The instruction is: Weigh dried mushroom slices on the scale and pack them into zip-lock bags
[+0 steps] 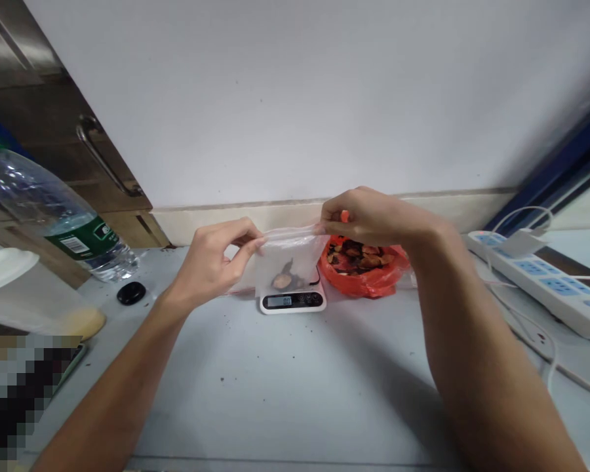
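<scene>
A clear zip bag with some dark and tan dried pieces in its bottom is held up by its top edge. My left hand pinches the bag's upper left corner, and my right hand pinches the upper right one. Just below and behind the bag lies a small white digital scale, its display reading 0.0. Whether the bag touches the scale I cannot tell. Right of the scale sits an open red plastic bag filled with brown and reddish dried pieces, partly under my right hand.
To the left stand a water bottle with a green label, a whitish plastic container and a black round lid. A white power strip with cables lies on the right. Dark crumbs dot the table; a wall rises behind.
</scene>
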Available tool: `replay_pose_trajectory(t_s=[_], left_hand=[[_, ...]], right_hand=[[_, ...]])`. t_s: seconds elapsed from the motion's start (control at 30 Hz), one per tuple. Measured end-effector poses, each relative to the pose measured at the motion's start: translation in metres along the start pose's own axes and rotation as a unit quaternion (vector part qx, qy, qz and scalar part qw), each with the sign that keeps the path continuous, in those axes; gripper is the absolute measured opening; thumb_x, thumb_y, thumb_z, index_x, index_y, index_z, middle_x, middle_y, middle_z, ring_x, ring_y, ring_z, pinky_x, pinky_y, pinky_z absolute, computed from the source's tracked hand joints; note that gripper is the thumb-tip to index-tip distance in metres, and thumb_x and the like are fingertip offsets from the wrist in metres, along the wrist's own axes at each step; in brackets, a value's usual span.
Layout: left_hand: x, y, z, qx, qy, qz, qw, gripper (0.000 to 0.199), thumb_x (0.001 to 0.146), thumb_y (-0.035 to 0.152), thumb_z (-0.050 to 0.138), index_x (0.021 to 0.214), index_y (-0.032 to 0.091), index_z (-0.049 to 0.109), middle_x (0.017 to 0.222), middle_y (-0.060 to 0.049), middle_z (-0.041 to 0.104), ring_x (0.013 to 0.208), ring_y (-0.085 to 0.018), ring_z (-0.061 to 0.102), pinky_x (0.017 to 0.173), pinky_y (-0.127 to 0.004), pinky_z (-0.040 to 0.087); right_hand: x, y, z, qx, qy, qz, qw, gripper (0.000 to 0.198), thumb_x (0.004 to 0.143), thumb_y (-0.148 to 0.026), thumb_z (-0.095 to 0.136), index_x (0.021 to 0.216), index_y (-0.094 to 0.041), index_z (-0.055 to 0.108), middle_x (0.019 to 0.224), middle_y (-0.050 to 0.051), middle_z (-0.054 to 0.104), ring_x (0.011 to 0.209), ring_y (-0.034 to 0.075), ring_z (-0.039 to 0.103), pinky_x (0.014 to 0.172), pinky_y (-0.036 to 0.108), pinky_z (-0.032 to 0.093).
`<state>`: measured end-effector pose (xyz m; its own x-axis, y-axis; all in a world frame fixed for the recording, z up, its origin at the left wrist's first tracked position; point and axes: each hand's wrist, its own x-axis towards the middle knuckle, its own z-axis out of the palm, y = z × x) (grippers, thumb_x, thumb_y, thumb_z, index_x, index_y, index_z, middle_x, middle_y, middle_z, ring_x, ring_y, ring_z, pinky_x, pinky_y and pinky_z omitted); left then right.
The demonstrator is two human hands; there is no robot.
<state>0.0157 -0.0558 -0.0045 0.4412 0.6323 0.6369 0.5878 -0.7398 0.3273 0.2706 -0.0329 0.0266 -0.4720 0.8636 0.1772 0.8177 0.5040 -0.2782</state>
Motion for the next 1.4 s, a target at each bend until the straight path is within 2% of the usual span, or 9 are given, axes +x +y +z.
replay_pose_trajectory(t_s=[0.4,0.57,0.67,0.77,0.9,1.03,1.17,1.27,1.4], left_hand=[[0.065,0.056,0.019,-0.032,0.027,0.152,0.987,0.014,0.091,0.036,0.063,0.09,0.027,0.074,0.093,-0.001,0.074,0.088,-0.02,0.069,0.083,-0.033,0.053],[0.068,0.07,0.04,-0.078,0.092,0.162,0.979,0.02,0.092,0.024,0.062,0.111,0.021,0.069,0.092,-0.001,0.073,0.085,-0.017,0.068,0.085,-0.03,0.055],[0.061,0.056,0.055,-0.089,-0.027,0.141,0.986,0.022,0.091,0.022,0.059,0.109,0.02,0.07,0.087,0.0,0.075,0.076,-0.016,0.069,0.077,-0.029,0.056],[0.054,0.041,0.068,-0.086,-0.107,0.107,0.985,0.019,0.09,0.024,0.057,0.1,0.02,0.073,0.089,-0.002,0.077,0.076,-0.017,0.07,0.075,-0.03,0.055],[0.049,0.032,0.077,-0.086,-0.167,0.068,0.98,0.02,0.09,0.025,0.053,0.093,0.021,0.072,0.089,-0.002,0.078,0.077,-0.018,0.07,0.074,-0.031,0.053],[0.047,0.03,0.075,-0.073,-0.21,0.043,0.974,0.02,0.091,0.026,0.052,0.09,0.021,0.072,0.092,-0.002,0.078,0.079,-0.018,0.07,0.075,-0.031,0.052],[0.043,0.024,0.068,-0.066,-0.228,0.023,0.971,0.022,0.091,0.027,0.051,0.089,0.02,0.073,0.092,-0.001,0.078,0.079,-0.018,0.07,0.072,-0.029,0.052],[0.039,0.019,0.062,-0.069,-0.231,0.009,0.97,0.022,0.09,0.025,0.052,0.092,0.021,0.073,0.094,0.0,0.078,0.08,-0.017,0.071,0.071,-0.028,0.052],[0.032,0.012,0.056,-0.069,-0.224,-0.02,0.972,0.022,0.089,0.023,0.053,0.096,0.022,0.074,0.095,0.001,0.078,0.083,-0.017,0.071,0.072,-0.027,0.052]], right_hand=[[-0.037,0.003,-0.029,0.149,-0.089,-0.1,0.98,0.021,0.086,-0.031,0.062,0.098,-0.021,0.076,0.084,0.003,0.077,0.075,0.02,0.067,0.07,0.032,0.054],[-0.073,0.035,-0.042,0.124,0.115,-0.006,0.986,0.036,0.093,-0.025,0.049,0.121,-0.02,0.071,0.105,0.007,0.077,0.096,0.026,0.071,0.088,0.04,0.056],[-0.102,0.065,-0.041,0.007,0.255,0.086,0.963,0.05,0.093,-0.019,0.046,0.142,-0.022,0.058,0.125,0.01,0.072,0.114,0.032,0.066,0.098,0.048,0.052],[-0.125,0.1,-0.013,-0.097,0.276,0.137,0.946,0.057,0.091,-0.014,0.043,0.148,-0.021,0.052,0.14,0.015,0.062,0.129,0.036,0.057,0.106,0.056,0.046],[-0.139,0.132,0.032,-0.098,0.094,0.12,0.983,0.051,0.095,-0.037,0.048,0.141,-0.02,0.059,0.15,0.02,0.052,0.143,0.04,0.042,0.11,0.061,0.04],[-0.13,0.121,0.03,-0.091,0.029,0.189,0.977,0.063,0.095,-0.059,0.041,0.145,-0.024,0.055,0.161,0.013,0.039,0.15,0.04,0.028,0.116,0.066,0.028],[-0.094,0.079,0.007,-0.087,0.086,0.155,0.98,0.043,0.095,-0.039,0.043,0.123,-0.019,0.07,0.138,0.014,0.064,0.127,0.032,0.059,0.105,0.045,0.046],[-0.06,0.052,0.01,-0.083,-0.031,0.162,0.983,0.028,0.092,-0.028,0.048,0.1,-0.021,0.074,0.101,0.009,0.076,0.092,0.025,0.071,0.079,0.033,0.052],[-0.025,0.036,0.036,-0.12,-0.193,0.209,0.951,0.024,0.09,-0.034,0.057,0.105,-0.022,0.072,0.106,0.011,0.075,0.088,0.027,0.07,0.065,0.031,0.048]])
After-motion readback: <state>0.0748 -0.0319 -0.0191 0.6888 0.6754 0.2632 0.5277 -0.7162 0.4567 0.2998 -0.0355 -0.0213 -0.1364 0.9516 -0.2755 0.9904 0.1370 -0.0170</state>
